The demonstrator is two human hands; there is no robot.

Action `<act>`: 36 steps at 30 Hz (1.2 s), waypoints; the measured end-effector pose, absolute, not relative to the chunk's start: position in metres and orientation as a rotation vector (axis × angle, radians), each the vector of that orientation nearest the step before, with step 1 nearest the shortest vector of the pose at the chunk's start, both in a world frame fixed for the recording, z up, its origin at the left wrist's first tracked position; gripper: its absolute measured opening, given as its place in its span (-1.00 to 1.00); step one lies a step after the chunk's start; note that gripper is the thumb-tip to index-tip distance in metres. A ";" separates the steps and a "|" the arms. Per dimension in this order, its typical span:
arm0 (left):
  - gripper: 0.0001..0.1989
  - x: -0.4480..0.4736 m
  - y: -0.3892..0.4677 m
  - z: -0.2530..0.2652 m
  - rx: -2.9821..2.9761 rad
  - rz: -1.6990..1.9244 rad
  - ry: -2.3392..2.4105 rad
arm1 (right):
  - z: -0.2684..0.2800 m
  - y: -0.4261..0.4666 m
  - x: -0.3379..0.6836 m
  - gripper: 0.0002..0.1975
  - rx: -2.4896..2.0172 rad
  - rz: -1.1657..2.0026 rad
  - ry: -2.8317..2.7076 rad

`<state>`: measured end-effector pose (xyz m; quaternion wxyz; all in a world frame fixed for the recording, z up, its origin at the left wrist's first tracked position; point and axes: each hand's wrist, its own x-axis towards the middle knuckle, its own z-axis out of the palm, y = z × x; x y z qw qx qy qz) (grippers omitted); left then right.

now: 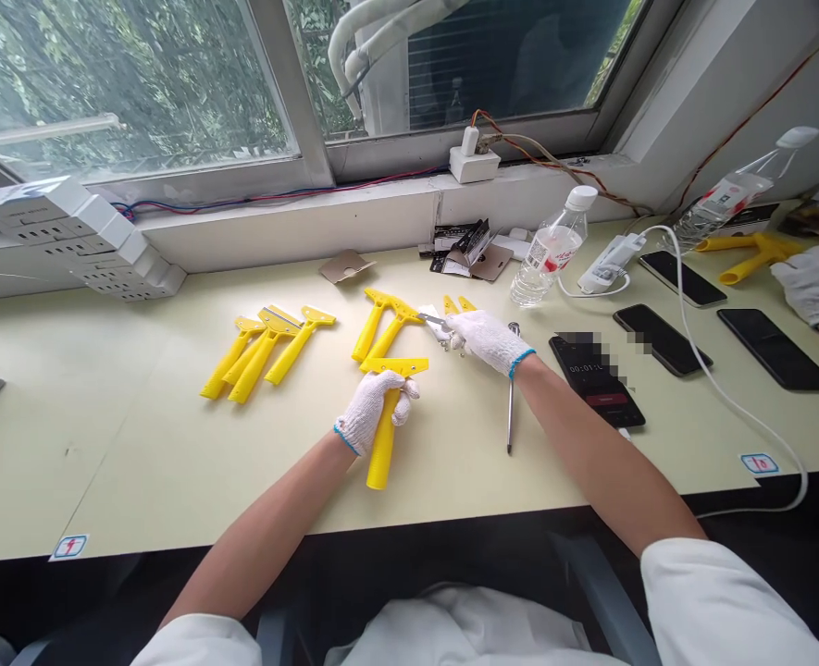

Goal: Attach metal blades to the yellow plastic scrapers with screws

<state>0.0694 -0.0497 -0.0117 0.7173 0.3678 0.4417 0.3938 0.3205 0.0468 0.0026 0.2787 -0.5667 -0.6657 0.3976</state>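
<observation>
Left hand (pixel 369 410): gripped a yellow scraper (pixel 379 455) near its head.
Right hand (pixel 489 340): had fingertips at a thin grey strip (pixel 432 319).
Screwdriver (pixel 510 412): lay partly hidden behind the right hand.
Scraper group (pixel 254 365): lay farther left.
Bottle (pixel 552 248): stood beyond a lit phone (pixel 593 381).

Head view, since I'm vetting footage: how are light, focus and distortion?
Head view, daylight through the window; head view, left hand and yellow scraper fairly sharp; head view, mosaic over part of a phone; head view, far-right bottle leaning, perhaps lens distortion.

The pale table (pixel 173 481) bears yellow scrapers (pixel 253 367) — plus a screwdriver (pixel 510 407), phones (pixel 776 350) and bottles (pixel 552 252).
</observation>
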 end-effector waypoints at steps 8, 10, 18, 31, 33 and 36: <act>-0.80 0.072 -0.051 -0.014 0.868 0.903 1.004 | 0.002 -0.006 0.300 -0.80 -1.364 0.811 -1.948; -0.80 0.072 -0.051 -0.014 0.876 0.896 1.017 | -0.001 -0.013 0.293 -0.75 -1.280 0.880 -1.923; -0.80 0.074 -0.054 -0.007 0.923 0.863 0.941 | -0.020 -0.013 0.274 -0.70 -0.959 2.166 -0.895; -0.76 0.068 -0.045 -0.020 0.856 0.914 0.946 | -0.025 -0.005 0.274 -0.75 -1.064 1.949 -0.839; -0.77 0.067 -0.042 -0.022 0.820 0.941 0.936 | -0.029 -0.001 0.277 -0.71 -1.086 1.796 -0.923; -0.76 0.060 -0.037 -0.020 0.774 0.934 0.920 | -0.034 0.001 0.281 -0.64 -1.083 1.672 -1.067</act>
